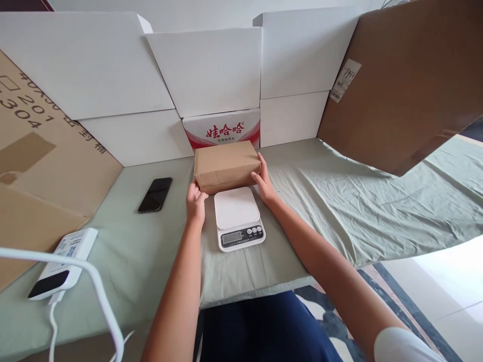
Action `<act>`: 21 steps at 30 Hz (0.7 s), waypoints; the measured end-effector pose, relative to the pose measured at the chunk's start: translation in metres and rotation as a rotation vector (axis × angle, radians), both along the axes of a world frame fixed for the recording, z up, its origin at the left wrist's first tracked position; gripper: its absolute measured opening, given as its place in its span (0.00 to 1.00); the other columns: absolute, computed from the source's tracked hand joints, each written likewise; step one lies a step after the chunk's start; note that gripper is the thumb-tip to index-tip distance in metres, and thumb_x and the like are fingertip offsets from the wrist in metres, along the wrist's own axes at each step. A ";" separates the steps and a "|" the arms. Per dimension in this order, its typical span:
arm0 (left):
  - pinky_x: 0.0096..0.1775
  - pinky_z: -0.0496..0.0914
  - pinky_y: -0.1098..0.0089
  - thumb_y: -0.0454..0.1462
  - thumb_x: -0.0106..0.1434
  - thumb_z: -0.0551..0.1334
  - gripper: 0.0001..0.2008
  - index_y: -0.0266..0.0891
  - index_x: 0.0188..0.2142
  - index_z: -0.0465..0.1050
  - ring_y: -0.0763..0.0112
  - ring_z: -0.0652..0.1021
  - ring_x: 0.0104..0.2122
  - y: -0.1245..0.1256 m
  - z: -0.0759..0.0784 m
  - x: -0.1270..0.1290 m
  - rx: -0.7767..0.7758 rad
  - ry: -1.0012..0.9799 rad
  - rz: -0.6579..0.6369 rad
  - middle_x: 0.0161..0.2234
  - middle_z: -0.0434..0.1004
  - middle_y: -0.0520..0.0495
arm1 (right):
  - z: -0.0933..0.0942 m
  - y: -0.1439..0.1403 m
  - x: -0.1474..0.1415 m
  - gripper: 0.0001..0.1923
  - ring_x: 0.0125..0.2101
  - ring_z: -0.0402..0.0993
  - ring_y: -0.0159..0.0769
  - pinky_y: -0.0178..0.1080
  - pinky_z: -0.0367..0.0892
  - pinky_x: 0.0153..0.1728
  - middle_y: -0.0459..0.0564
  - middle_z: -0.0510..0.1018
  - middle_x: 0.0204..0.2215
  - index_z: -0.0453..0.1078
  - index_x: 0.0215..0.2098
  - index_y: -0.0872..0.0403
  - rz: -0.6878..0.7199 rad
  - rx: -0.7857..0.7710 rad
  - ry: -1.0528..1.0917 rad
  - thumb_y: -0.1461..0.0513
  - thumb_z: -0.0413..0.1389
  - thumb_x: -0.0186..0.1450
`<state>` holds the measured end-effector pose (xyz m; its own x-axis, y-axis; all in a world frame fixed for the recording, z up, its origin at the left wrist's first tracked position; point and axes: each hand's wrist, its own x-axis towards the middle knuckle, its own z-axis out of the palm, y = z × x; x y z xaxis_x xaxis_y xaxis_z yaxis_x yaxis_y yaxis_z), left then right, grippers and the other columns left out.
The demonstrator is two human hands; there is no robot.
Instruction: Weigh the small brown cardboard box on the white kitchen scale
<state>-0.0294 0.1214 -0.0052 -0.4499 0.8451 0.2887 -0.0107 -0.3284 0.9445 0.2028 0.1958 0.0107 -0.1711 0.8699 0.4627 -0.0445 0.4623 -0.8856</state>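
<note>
Between my two hands is a closed brown cardboard box (226, 163), just behind the scale. My left hand (196, 201) grips its lower left corner, with some fingers hidden behind the box. At its right end, my right hand (264, 180) presses with the thumb in front and the fingers along the side. Directly in front of the box lies a white digital kitchen scale (237, 208) with a bare top plate; its small display looks blank. Whether the box touches the table or is slightly raised, I cannot tell.
A black phone (155, 195) lies to the left. Nearer is a white power strip (64, 264) with a white cable (96, 281) looping up. White boxes (211, 70) and a red-lettered carton (222, 128) line the back. Large brown cardboard (400, 85) stands right, more (45, 166) left, on the green cloth (320, 201).
</note>
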 end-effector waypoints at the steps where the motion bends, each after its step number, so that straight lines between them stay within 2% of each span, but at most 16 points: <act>1: 0.57 0.70 0.60 0.36 0.47 0.62 0.33 0.40 0.56 0.74 0.51 0.75 0.61 0.000 -0.001 0.000 -0.001 0.002 0.007 0.56 0.79 0.39 | 0.000 0.000 -0.001 0.45 0.77 0.39 0.48 0.56 0.48 0.75 0.50 0.51 0.76 0.48 0.74 0.48 0.005 -0.004 -0.001 0.40 0.53 0.66; 10: 0.59 0.70 0.58 0.36 0.47 0.62 0.34 0.37 0.57 0.73 0.51 0.76 0.60 0.007 -0.006 -0.002 -0.068 0.011 0.004 0.57 0.79 0.36 | -0.004 0.005 -0.002 0.45 0.76 0.46 0.50 0.57 0.50 0.74 0.53 0.52 0.76 0.50 0.73 0.50 0.003 -0.021 -0.005 0.38 0.52 0.66; 14: 0.64 0.66 0.59 0.36 0.49 0.62 0.39 0.38 0.63 0.70 0.51 0.68 0.69 0.005 -0.008 -0.022 -0.073 0.000 0.051 0.67 0.70 0.35 | -0.010 0.007 0.004 0.47 0.74 0.53 0.50 0.60 0.52 0.73 0.54 0.52 0.77 0.46 0.75 0.46 -0.016 -0.054 0.027 0.38 0.53 0.66; 17: 0.67 0.62 0.59 0.36 0.51 0.61 0.41 0.38 0.66 0.67 0.51 0.61 0.72 0.001 -0.008 -0.039 -0.072 -0.040 0.153 0.72 0.61 0.33 | -0.015 0.010 0.011 0.48 0.75 0.50 0.49 0.61 0.53 0.72 0.53 0.50 0.77 0.43 0.76 0.44 -0.046 -0.049 0.047 0.37 0.53 0.66; 19: 0.67 0.61 0.58 0.36 0.51 0.62 0.41 0.36 0.67 0.67 0.51 0.61 0.72 0.000 -0.007 -0.043 -0.079 -0.062 0.169 0.72 0.60 0.31 | -0.018 0.011 0.013 0.48 0.76 0.49 0.48 0.60 0.52 0.73 0.51 0.49 0.78 0.43 0.76 0.43 -0.041 -0.033 0.056 0.37 0.53 0.66; 21: 0.68 0.61 0.56 0.35 0.49 0.62 0.41 0.36 0.66 0.68 0.50 0.62 0.72 0.000 -0.006 -0.040 -0.107 -0.081 0.141 0.71 0.62 0.31 | -0.019 0.012 0.013 0.48 0.75 0.53 0.48 0.60 0.52 0.73 0.52 0.52 0.77 0.43 0.76 0.43 -0.010 -0.036 0.055 0.37 0.54 0.66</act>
<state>-0.0692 0.1209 -0.0115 -0.5842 0.7959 0.1588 -0.0488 -0.2298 0.9720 0.2157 0.2074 -0.0078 -0.1379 0.8876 0.4395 -0.0889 0.4309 -0.8980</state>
